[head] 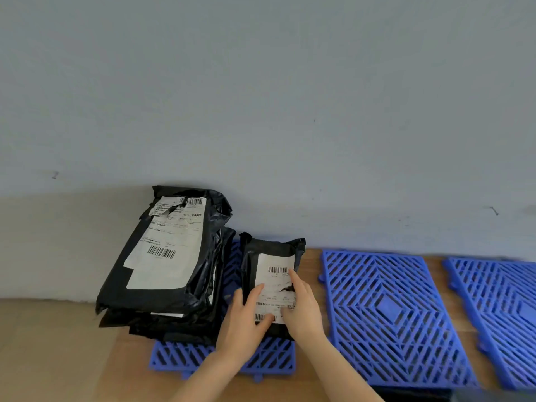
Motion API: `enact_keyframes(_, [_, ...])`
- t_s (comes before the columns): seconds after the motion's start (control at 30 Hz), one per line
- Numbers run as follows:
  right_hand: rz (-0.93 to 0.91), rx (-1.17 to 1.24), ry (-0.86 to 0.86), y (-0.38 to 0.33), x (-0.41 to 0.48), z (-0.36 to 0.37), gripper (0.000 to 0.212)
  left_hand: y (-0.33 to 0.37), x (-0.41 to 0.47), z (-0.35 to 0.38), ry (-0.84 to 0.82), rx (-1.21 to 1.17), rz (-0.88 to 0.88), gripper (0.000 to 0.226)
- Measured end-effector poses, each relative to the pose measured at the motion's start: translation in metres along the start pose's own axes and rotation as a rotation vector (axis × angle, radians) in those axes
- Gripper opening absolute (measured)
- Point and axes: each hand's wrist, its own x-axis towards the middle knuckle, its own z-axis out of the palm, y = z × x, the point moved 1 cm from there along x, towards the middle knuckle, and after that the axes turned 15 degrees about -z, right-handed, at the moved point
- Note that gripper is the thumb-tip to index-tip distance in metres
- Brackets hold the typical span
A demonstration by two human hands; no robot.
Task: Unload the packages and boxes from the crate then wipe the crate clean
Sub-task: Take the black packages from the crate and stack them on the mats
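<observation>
A small black package [268,252] with a white shipping label lies on a blue plastic pallet [203,359] by the wall. My left hand [245,320] rests flat on its near left part, with the fingers spread on the label. My right hand [303,307] lies on its right side, fingers straight along the label. To the left, a stack of larger black packages [171,256] with labels sits on the same pallet. No crate is in view.
Two more blue slatted pallets [388,309] [499,309] lie on the wooden floor to the right. A grey-blue wall [261,97] runs right behind everything. Something dark [412,394] shows at the bottom edge.
</observation>
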Motion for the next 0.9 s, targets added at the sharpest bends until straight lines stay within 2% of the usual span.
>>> enact_keyframes(0.33, [0.011, 0.019, -0.005, 0.013, 0.019, 0.02, 0.077, 0.002, 0.022, 0.014, -0.021, -0.007, -0.047, 0.068])
enact_keyframes(0.5, [0.013, -0.063, -0.029, 0.009, 0.017, 0.012, 0.073, 0.007, 0.014, 0.009, 0.002, -0.019, -0.059, 0.068])
enact_keyframes(0.73, [-0.077, -0.117, 0.165, -0.027, 0.0, -0.035, 0.056, 0.032, -0.014, -0.013, 0.139, -0.053, 0.001, 0.069])
enact_keyframes(0.9, [-0.168, -0.064, 0.249, -0.062, -0.034, -0.097, 0.051, 0.073, -0.058, -0.028, 0.194, -0.165, 0.148, 0.054])
